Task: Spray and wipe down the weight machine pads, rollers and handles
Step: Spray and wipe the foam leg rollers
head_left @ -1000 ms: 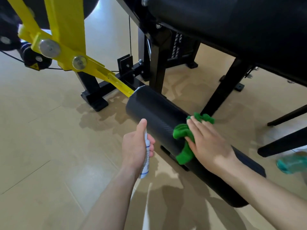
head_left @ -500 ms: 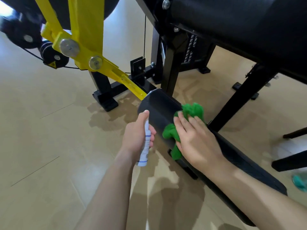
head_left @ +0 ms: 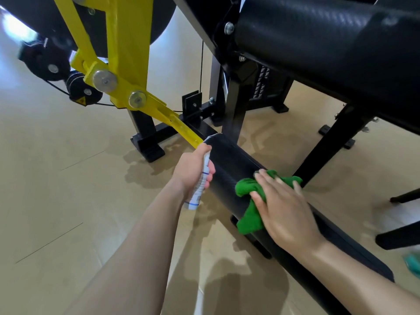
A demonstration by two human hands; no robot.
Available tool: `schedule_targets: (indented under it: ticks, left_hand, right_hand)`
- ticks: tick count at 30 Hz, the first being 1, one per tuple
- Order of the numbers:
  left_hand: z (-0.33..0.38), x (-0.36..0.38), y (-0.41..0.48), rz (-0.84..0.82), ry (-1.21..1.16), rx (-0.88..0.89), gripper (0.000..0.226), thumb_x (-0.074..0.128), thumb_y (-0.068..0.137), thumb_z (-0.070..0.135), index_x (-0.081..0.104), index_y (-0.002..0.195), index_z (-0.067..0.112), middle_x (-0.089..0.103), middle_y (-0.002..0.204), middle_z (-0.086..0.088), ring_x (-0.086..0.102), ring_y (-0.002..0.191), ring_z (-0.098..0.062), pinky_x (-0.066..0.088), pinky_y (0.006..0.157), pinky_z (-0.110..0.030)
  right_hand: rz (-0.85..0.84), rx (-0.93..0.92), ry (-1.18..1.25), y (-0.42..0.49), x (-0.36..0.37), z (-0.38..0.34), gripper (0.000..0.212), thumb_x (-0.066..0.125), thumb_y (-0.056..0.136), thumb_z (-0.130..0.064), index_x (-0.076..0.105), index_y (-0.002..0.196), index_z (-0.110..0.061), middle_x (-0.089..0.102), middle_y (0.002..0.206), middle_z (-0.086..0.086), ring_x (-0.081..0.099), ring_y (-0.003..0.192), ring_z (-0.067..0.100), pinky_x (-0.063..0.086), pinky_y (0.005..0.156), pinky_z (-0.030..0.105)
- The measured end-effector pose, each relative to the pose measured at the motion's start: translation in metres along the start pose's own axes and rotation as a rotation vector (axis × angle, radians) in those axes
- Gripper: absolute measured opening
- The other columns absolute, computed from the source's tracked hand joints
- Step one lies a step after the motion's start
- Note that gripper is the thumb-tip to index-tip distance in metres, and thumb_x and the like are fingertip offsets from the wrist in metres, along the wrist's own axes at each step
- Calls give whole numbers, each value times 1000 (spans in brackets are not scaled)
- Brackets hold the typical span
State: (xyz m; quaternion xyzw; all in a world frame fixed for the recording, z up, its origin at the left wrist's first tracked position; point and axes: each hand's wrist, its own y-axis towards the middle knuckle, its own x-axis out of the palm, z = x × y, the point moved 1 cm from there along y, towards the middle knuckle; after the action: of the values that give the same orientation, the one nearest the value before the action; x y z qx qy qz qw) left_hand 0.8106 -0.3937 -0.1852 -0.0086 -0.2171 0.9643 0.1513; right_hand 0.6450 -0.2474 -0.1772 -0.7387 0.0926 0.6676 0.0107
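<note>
A long black roller pad (head_left: 229, 164) runs from the centre down to the lower right, fixed to a yellow lever arm (head_left: 127, 71). My left hand (head_left: 193, 171) grips a small white spray bottle (head_left: 201, 185) with blue bands, thumb on its top, right beside the roller's left end. My right hand (head_left: 284, 208) lies with straight fingers on a green cloth (head_left: 247, 192), pressing it onto the roller's upper side. A large black padded bench (head_left: 329, 48) hangs above at the upper right.
Black frame legs (head_left: 236, 110) and feet (head_left: 150, 146) stand on the beige floor behind the roller. A cable and black pulley (head_left: 81, 92) sit at the left. Dark bars (head_left: 400, 235) and a blurred teal object (head_left: 412, 264) lie at the right edge.
My right hand has slid the green cloth along the roller, first toward the lever end and now back toward the lower right. My left hand with the bottle has come closer to the roller's end.
</note>
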Motion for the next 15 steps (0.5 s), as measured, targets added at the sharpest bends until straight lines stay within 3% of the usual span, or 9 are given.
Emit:
schedule_targets:
  ticks: [2,4,6,9,10,13,15]
  left_hand:
    - [-7,-6,-3,26,-30,6,68,52,101,59,57,58,7,46,51,-9,39,41,-21,37,45,-26]
    - [-15,-12,-6,97,-66,31,70,52,101,60,58,59,4,45,49,-10,39,39,-21,37,43,-25]
    - [-22,-18,-9,168,-110,49,70,52,102,57,58,60,3,46,48,-11,40,40,-21,37,43,-26]
    - [-27,-21,-12,187,-133,45,68,53,102,56,59,62,1,47,50,-11,40,41,-21,38,45,-28]
    - [-27,-22,-13,185,-131,44,68,53,103,56,59,62,1,47,50,-12,40,41,-21,38,45,-28]
    - [-25,-27,-15,189,-118,57,67,53,103,54,60,64,0,47,50,-11,41,40,-21,38,43,-26]
    - [-25,-30,-16,187,-124,63,67,53,103,54,61,65,0,48,50,-11,42,41,-21,39,44,-26]
  right_hand:
    - [101,-82,-76,32,22,-14,51,40,104,-42,56,141,-10,53,148,11,59,125,34,44,106,52]
    - [108,-95,-107,85,37,-37,52,48,102,-38,53,140,-4,52,147,19,60,122,39,45,103,51]
    - [71,-118,-123,143,39,-69,50,42,105,-37,48,141,-2,49,147,21,57,123,38,43,102,48]
    - [12,-158,-159,196,35,-107,39,37,107,-34,56,124,-4,60,123,14,65,104,33,38,76,39]
    - [9,-183,-189,199,36,-109,37,38,106,-33,57,122,-6,61,123,14,65,105,32,37,75,39]
    - [9,-187,-192,161,41,-80,49,41,104,-40,46,145,-14,42,153,16,40,138,40,38,105,49]
    - [33,-123,-121,107,36,-45,58,45,101,-44,37,154,-22,36,158,14,31,144,43,38,111,55]
